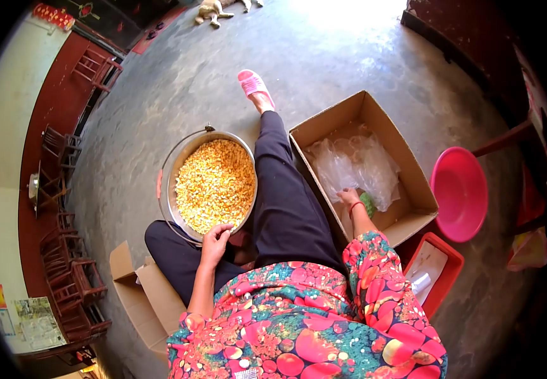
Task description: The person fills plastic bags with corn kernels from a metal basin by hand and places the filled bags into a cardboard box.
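Observation:
A metal bucket (171, 189) full of yellow corn kernels (215, 183) stands left of my outstretched leg. My left hand (216, 239) is at the bucket's near rim, its fingers pressed together; what they hold, if anything, is too small to make out. To the right of the leg sits an open cardboard box (417, 183) with clear plastic bags (355, 165) inside. My right hand (349, 198) reaches over the box's near left side to the edge of the bags, its fingertips partly hidden. Something green (367, 203) lies beside my right wrist.
A pink basin (460, 194) and a red tray (451, 260) are at the right. Another cardboard box (159, 297) lies at the lower left. Wooden chairs (87, 278) line the left wall. An animal (211, 11) lies on the floor at the top.

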